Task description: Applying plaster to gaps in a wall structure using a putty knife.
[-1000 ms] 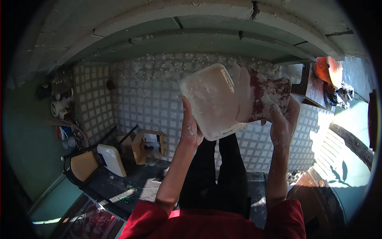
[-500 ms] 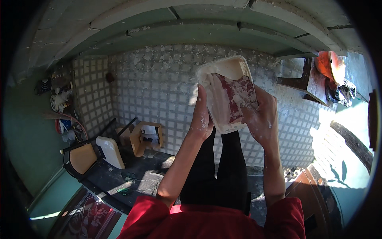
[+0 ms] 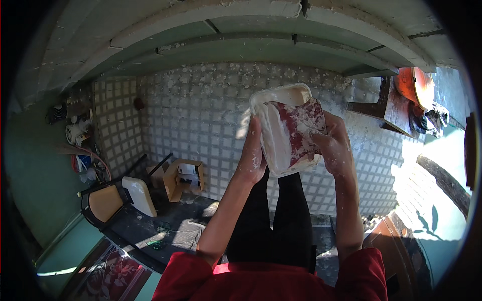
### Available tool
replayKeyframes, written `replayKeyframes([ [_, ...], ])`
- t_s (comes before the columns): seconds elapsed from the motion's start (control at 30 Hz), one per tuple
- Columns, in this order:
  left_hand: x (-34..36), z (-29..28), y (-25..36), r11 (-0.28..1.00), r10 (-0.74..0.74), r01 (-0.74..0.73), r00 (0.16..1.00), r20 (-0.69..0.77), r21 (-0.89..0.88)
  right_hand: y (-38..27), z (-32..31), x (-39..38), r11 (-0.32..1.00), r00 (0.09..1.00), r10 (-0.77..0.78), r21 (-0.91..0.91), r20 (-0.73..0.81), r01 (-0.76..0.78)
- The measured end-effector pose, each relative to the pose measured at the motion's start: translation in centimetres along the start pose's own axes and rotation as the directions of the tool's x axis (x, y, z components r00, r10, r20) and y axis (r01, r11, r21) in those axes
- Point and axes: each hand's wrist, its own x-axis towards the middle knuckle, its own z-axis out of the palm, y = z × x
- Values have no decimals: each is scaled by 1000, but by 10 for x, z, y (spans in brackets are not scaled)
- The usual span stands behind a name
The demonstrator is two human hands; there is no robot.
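A white, rectangular, plastic-looking tub (image 3: 295,95) was clasped by the left hand (image 3: 252,154); over its mouth, a flat, dark-red scraper (image 3: 300,126) was pinched by the right hand (image 3: 335,149). White paste (image 3: 276,134) could be dropped through overtilting.

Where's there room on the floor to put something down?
The checked floor has bare room between the cardboard box and the white-flecked strip farther off, and between the right hand and the sunny patch. It's crowded at the far left, with jumbled things.
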Motion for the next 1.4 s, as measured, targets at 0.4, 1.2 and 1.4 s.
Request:
replayKeyframes([
  [0.4,17,15,9,984,37,-55,993,-113,-167,-32,-38,21,911,977,-137,365,-165,190],
  [1.2,-1,-124,28,975,94,-160,927,-362,-155,-72,103,250,476,-92,-832,-789,-548,388],
  [1.4,-1,-136,42,974,83,-153,928,-363,-168,-58,141,239,376,-17,-892,-764,-451,524],
])
